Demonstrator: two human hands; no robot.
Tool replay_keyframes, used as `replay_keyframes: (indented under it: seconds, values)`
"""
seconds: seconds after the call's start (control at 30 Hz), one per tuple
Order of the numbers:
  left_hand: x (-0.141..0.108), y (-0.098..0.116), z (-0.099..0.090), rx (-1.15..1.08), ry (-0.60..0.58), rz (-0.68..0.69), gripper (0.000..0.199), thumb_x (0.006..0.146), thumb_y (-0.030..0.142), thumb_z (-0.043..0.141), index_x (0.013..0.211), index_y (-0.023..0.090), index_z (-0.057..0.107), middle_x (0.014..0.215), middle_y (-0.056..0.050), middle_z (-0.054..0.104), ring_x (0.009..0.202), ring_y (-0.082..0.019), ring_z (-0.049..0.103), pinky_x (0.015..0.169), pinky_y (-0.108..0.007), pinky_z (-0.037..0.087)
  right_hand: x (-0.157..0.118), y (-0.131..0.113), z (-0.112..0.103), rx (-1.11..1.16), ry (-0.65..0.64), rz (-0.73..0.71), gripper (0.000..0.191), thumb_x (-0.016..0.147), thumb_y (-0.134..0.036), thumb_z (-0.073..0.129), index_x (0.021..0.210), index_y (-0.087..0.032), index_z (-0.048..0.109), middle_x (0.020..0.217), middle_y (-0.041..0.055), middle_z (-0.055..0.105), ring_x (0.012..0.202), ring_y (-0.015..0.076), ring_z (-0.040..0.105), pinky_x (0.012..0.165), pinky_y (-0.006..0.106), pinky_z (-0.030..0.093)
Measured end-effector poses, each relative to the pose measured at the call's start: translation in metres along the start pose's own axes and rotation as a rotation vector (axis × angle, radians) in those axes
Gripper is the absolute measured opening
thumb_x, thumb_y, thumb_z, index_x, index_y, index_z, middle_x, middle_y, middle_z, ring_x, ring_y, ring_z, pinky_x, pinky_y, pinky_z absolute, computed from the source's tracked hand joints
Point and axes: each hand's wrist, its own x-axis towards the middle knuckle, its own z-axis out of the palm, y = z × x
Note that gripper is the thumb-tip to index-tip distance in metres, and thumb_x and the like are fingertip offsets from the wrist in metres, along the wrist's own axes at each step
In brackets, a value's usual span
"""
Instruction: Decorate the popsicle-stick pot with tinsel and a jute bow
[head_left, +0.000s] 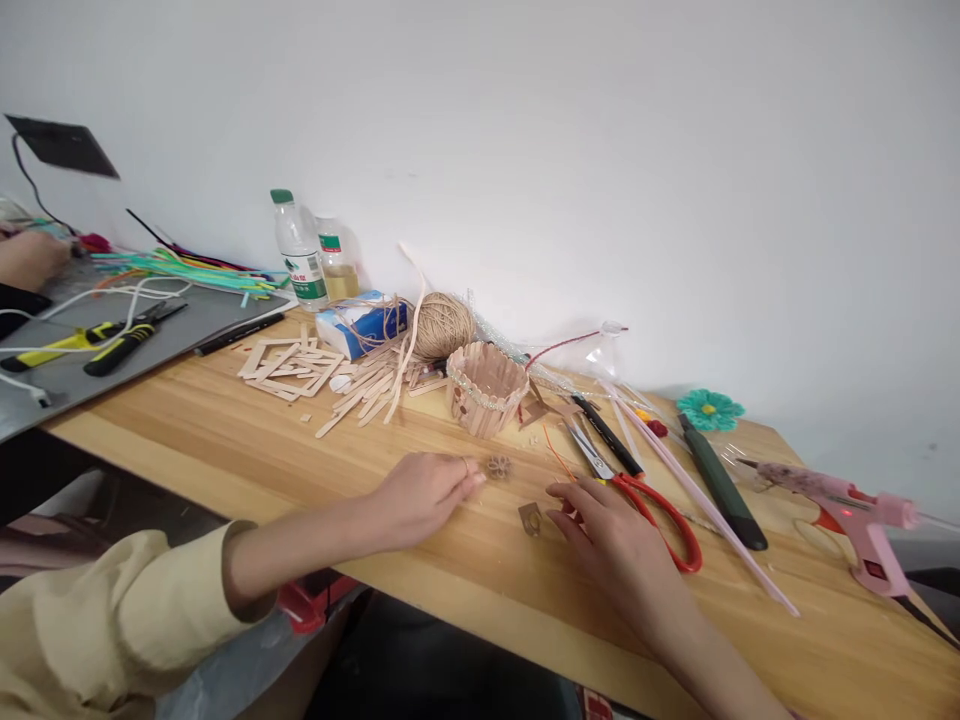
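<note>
My left hand (431, 495) is closed above the table, thumb and fingers pinched together. Right beside its fingertips is a small brown flower-shaped piece (499, 466); I cannot tell whether the fingers touch it or hold something smaller. My right hand (615, 535) is open, fingers loosely bent and apart, low over the wood. Just left of it lies a small brown cardboard scrap (530, 518) with a rounded cut in it. Red-handled scissors (622, 480) lie partly behind the right hand. Beyond both hands stands a small basket of wooden sticks (487, 388) with a glittery band.
A pink hot glue gun (847, 505) stands at the right, near a dark green utility knife (720, 485) and a teal flower (710, 409). Wooden sticks (367, 390), a twine ball (442, 325) and bottles (301, 255) sit behind. Another person's hand (34, 258) and pliers (124, 345) are left.
</note>
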Motion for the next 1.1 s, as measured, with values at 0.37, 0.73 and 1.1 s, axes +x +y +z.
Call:
replay_keyframes:
  seconds: [0.37, 0.73, 1.1]
  values:
    - [0.026, 0.032, 0.033, -0.512, -0.179, -0.019, 0.021, 0.081, 0.031, 0.055, 0.075, 0.016, 0.068, 0.066, -0.001, 0.065, 0.062, -0.013, 0.058, 0.059, -0.021, 0.042, -0.013, -0.024, -0.02, 0.73, -0.114, 0.098, 0.019, 0.088, -0.027, 0.048, 0.091, -0.024, 0.066, 0.092, 0.0017, 0.072, 0.085, 0.0167, 0.066, 0.075, 0.024, 0.051]
    - [-0.003, 0.03, 0.005, -0.381, -0.135, -0.016, 0.026, 0.089, 0.026, 0.038, 0.074, 0.017, 0.057, 0.053, 0.005, 0.046, 0.046, -0.009, 0.042, 0.051, -0.02, 0.034, -0.036, 0.021, -0.062, 0.387, 0.381, 0.292, 0.019, 0.079, -0.037, 0.052, 0.076, -0.026, 0.067, 0.063, 0.0, 0.069, 0.061, 0.0178, 0.067, 0.055, 0.024, 0.052]
    - [0.01, 0.0, -0.006, -0.386, 0.102, -0.159, 0.032, 0.082, 0.039, 0.049, 0.068, 0.015, 0.065, 0.055, 0.002, 0.058, 0.053, -0.013, 0.053, 0.054, -0.023, 0.038, -0.016, 0.033, -0.057, 0.382, 0.145, 0.386, 0.03, 0.077, -0.047, 0.052, 0.08, -0.022, 0.068, 0.075, 0.003, 0.07, 0.057, 0.0164, 0.06, 0.052, 0.026, 0.046]
